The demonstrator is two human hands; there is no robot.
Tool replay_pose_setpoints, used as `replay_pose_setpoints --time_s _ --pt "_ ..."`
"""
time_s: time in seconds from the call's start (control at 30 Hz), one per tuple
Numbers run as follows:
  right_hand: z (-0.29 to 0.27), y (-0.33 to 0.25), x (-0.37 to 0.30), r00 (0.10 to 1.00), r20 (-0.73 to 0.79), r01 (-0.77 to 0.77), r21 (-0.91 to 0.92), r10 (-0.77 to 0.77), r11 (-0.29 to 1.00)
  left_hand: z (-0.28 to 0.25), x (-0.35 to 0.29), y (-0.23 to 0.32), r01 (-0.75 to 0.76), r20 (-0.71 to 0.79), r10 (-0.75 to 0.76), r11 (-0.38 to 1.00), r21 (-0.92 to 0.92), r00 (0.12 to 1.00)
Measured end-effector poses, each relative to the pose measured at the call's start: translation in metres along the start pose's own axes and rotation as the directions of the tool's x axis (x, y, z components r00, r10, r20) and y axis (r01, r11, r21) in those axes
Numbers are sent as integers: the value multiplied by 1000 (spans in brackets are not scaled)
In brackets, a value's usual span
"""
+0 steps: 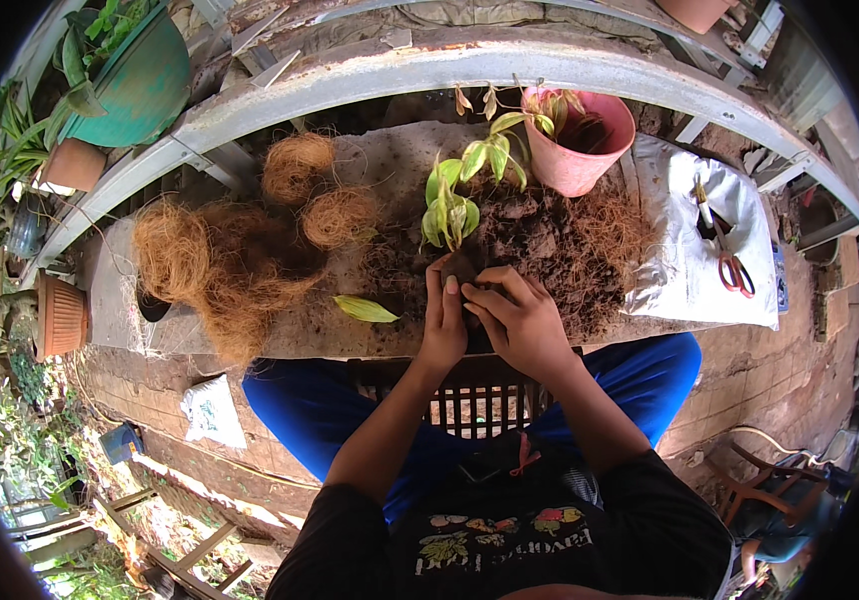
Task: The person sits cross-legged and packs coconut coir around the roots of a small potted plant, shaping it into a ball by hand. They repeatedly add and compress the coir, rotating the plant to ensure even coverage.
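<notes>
A small leafy plant (452, 217) with pale green and yellowish leaves stands between my hands, its dark soil-covered base (462, 267) at my fingertips. My left hand (442, 318) closes round the left side of this base. From the right, my right hand (524, 320) presses bent fingers against it. Loose dark soil (525, 235) with fine roots spreads over the tabletop just beyond my hands. A single yellow-green leaf (366, 309) lies on the table left of my left hand. The lower end of the plant is hidden by my fingers.
Brown coconut fibre (250, 262) lies heaped at the left. A pink pot (580, 150) with a wilting plant stands at the back. At the right, scissors (735, 270) rest on a white sack (670, 235). A metal rail (400, 68) runs behind the table; a person (785, 520) is at the lower right.
</notes>
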State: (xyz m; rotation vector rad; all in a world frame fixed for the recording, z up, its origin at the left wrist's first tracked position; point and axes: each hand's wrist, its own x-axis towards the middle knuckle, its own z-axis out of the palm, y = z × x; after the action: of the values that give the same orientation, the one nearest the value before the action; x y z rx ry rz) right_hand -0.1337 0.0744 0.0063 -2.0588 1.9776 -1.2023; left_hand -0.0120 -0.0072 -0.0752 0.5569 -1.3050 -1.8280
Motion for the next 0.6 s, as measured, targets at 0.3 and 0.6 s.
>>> replay_pose_setpoints --time_s 0.3,0.6 --pt "-3 -2 -4 987 71 -157 348 141 924 -3 4 7 47 7 -46 979 -199 999" --pt "2 27 11 994 14 -106 450 112 887 -4 2 11 157 121 -141 977 -144 983"
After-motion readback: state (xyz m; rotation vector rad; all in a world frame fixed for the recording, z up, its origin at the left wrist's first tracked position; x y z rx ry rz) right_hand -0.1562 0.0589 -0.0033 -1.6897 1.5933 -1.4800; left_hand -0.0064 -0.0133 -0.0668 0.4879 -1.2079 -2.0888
